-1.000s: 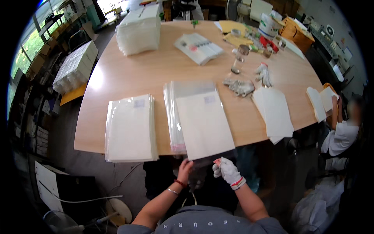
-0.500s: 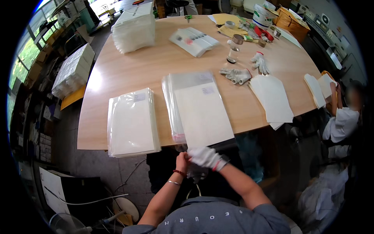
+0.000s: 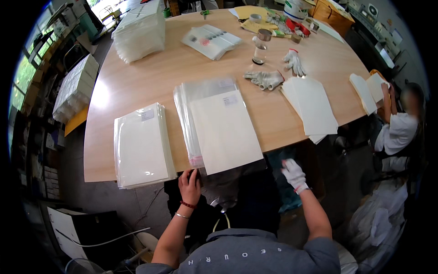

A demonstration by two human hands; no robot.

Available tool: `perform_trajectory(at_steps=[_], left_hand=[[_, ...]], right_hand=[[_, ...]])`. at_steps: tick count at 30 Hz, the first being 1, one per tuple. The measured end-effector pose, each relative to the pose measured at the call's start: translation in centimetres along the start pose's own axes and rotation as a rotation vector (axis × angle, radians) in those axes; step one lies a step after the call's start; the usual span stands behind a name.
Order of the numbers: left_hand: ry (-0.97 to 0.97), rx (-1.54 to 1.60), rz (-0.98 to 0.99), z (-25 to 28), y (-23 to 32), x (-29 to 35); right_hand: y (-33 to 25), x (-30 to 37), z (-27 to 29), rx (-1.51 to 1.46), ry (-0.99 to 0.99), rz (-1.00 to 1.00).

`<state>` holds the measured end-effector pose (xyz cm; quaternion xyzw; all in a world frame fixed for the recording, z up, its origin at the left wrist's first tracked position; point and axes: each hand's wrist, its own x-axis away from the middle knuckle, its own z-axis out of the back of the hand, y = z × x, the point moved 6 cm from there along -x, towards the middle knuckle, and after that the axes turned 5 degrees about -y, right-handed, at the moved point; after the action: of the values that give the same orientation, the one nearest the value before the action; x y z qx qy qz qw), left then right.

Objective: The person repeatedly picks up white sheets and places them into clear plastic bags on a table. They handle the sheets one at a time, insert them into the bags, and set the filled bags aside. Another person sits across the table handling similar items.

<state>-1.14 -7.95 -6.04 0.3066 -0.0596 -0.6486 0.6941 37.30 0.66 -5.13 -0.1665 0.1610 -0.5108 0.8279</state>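
A stack of clear plastic sleeves lies at the table's front edge, with a sheet of cream paper on or in the topmost sleeve. Its clear flap hangs over the edge toward my lap. Bare, with a red bead bracelet and a silver bangle, my left hand is at the table edge beside the flap's left corner, fingers stretched out. Out to the right, above a blue translucent bag, is my right hand in a white glove, its fingers loosely apart, showing red at a fingertip. Nothing shows clearly in it.
To the left lies a pile of filled sleeves; to the right, a paper stack. Two loose gloves and a glass jar stand farther back. Another person handles paper at the right edge.
My hands were together at the flap and have parted. The gloved right hand moved right, over the blue bag; the left shifted slightly left. The view has shifted a little.
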Motion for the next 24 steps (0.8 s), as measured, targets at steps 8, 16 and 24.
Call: perform_trajectory(at_steps=[8,16,24], left_hand=[[-0.170,0.001,-0.540,0.1,4.2,-3.5],[-0.193,-0.081,0.097,-1.1,0.4,-4.1],[-0.395,1.314,0.913,-3.6,0.4,-0.9]], right_hand=[[-6.7,-8.3,1.2,-0.333,-0.157,0.301],[-5.9,-9.3,-1.2,0.072,-0.045,-0.155],[-4.9,-6.4,-3.4,-1.068,-0.119,-0.440]])
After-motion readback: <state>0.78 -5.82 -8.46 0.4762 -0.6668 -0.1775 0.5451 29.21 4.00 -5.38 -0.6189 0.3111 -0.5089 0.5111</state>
